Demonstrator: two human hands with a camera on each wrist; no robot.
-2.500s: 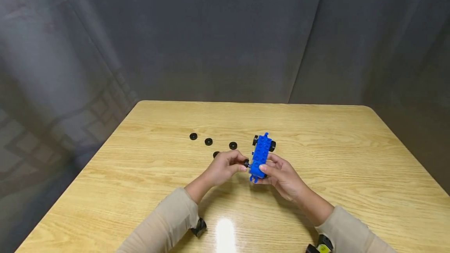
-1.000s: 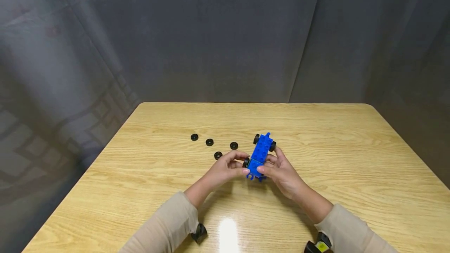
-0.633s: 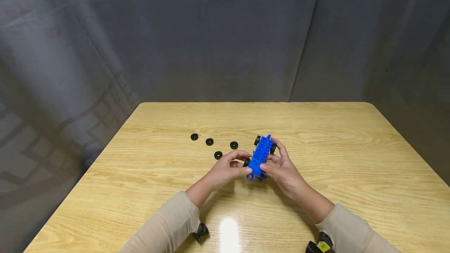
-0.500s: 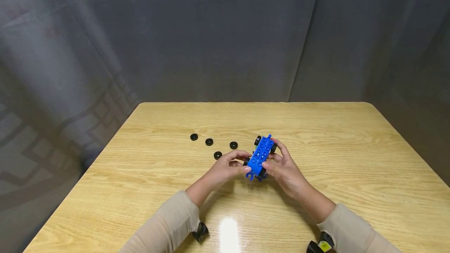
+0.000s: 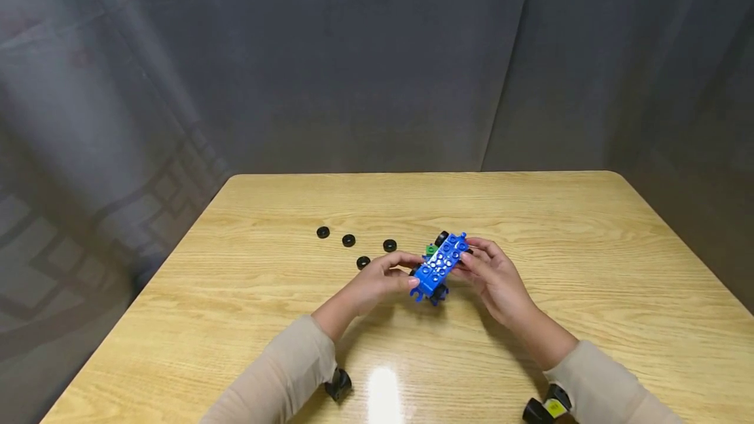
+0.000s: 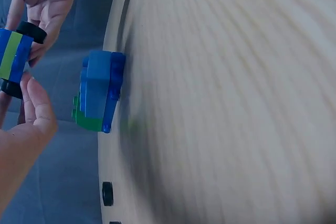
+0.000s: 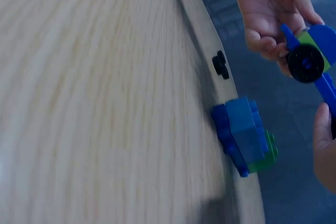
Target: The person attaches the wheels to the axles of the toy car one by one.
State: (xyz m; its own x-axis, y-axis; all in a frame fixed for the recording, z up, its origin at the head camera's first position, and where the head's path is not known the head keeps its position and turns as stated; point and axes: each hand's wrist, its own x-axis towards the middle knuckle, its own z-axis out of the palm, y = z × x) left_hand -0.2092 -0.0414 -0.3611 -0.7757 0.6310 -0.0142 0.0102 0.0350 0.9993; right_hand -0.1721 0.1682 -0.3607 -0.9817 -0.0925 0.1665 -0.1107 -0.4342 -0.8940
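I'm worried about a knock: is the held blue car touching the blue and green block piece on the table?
Apart. The left wrist view shows a plain gap, with backdrop visible between the blue car and the blue and green block piece.

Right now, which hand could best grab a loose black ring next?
Probably the left hand: the loose black rings lie nearer it. The right hand is beyond the blue toy car. Both hold the car, so left must let go first.

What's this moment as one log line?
left hand: holds blue chassis | right hand: holds blue chassis | four loose wheels: on table
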